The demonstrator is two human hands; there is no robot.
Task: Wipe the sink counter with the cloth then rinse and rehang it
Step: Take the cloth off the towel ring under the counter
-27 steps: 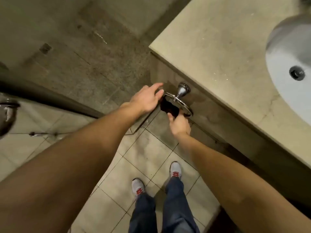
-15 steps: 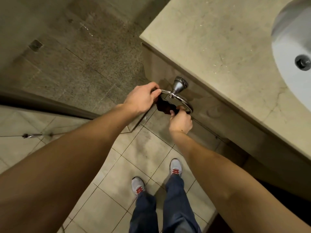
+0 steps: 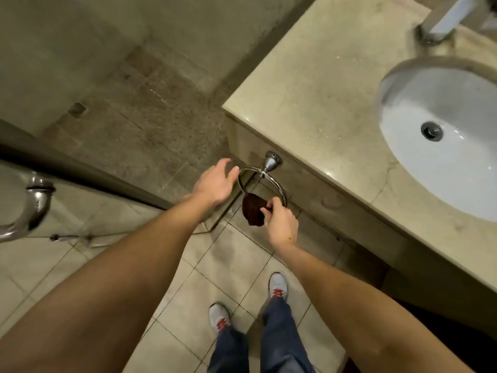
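Observation:
A small dark brown cloth hangs from the chrome towel ring fixed to the side of the beige stone counter. My right hand pinches the cloth's right edge with fingertips, just under the ring. My left hand hovers with fingers spread at the ring's left side, its thumb near the ring and nothing in it. The white oval sink is set into the counter at the right, with the chrome tap at the top edge.
A glass shower door with a chrome handle stands at the left, its dark frame running diagonally. The shower floor beyond has a drain. My feet in grey shoes stand on beige floor tiles.
My left hand has let go of the ring and opened, drawing slightly away. The cloth now hangs lower through the ring, held by my right hand. The view has shifted right, showing more sink.

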